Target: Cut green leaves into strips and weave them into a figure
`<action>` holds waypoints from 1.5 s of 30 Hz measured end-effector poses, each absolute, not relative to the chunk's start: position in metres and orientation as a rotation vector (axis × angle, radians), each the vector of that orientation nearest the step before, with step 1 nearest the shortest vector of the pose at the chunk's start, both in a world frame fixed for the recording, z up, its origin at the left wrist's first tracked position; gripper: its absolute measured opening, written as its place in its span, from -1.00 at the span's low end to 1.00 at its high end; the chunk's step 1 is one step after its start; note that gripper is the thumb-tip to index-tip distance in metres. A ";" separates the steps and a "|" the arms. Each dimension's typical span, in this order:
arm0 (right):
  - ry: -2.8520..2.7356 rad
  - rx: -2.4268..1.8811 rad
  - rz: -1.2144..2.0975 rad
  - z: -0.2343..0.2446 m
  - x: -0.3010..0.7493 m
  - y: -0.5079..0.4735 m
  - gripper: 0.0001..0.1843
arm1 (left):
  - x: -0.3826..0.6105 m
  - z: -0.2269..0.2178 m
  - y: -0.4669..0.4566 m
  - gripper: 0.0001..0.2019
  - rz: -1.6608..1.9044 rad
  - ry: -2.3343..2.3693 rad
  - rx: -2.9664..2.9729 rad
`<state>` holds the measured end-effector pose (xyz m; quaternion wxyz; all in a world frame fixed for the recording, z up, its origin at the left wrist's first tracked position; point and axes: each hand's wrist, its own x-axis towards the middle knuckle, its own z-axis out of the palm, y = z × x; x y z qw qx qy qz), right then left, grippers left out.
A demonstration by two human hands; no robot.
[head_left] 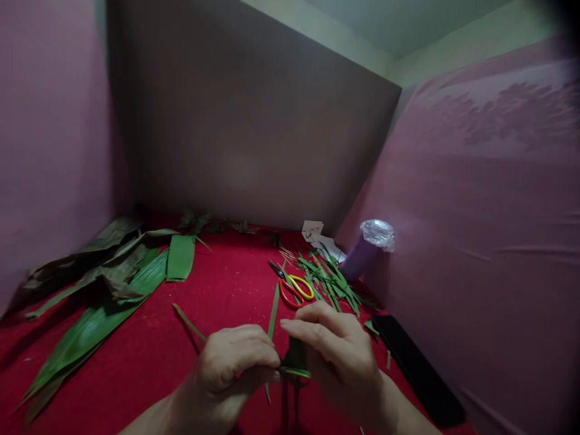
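In the head view, at bottom centre, the left hand [238, 362] has its fingers pinched together on a folded green leaf piece [296, 357] — its shape partly covered by both hands. The right hand [338, 344] curls along the piece's right side; its thumb is hidden, so I cannot tell whether its fingers grip. Both forearms are cut off below. Scissors [286, 280] lie just above — dark blades, red and yellow handles.

And there's the grey panel [254, 133], looming upper centre, top edge slanting down rightward! Pink covering [49, 121] fills the left side, a wrinkled pink sheet [489, 199] the right; pale ceiling [408, 24] up top, dim light, red surface [235, 272] spread below.
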<state>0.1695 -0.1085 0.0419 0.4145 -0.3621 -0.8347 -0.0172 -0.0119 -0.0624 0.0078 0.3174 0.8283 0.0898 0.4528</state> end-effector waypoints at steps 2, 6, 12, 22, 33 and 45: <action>-2.104 -0.917 -0.107 0.043 0.168 -0.109 -0.68 | -0.012 0.009 -0.063 -0.86 1.190 0.244 2.188; -2.108 -0.933 -0.226 0.044 0.166 -0.112 -0.70 | -0.013 0.009 -0.064 -0.86 1.166 0.267 2.187; -2.195 -1.034 -0.198 0.045 0.167 -0.113 -0.55 | -0.012 0.005 -0.062 -0.86 1.174 0.314 2.178; -2.167 -1.219 0.488 0.064 0.172 -0.121 -0.51 | -0.013 0.000 -0.061 -0.87 1.096 0.502 2.045; -1.944 -1.180 0.576 0.055 0.178 -0.113 -0.80 | -0.012 0.001 -0.062 -0.86 1.098 0.489 2.095; -1.943 -1.111 0.364 0.050 0.174 -0.116 -0.78 | -0.012 -0.001 -0.059 -0.86 1.139 0.609 2.135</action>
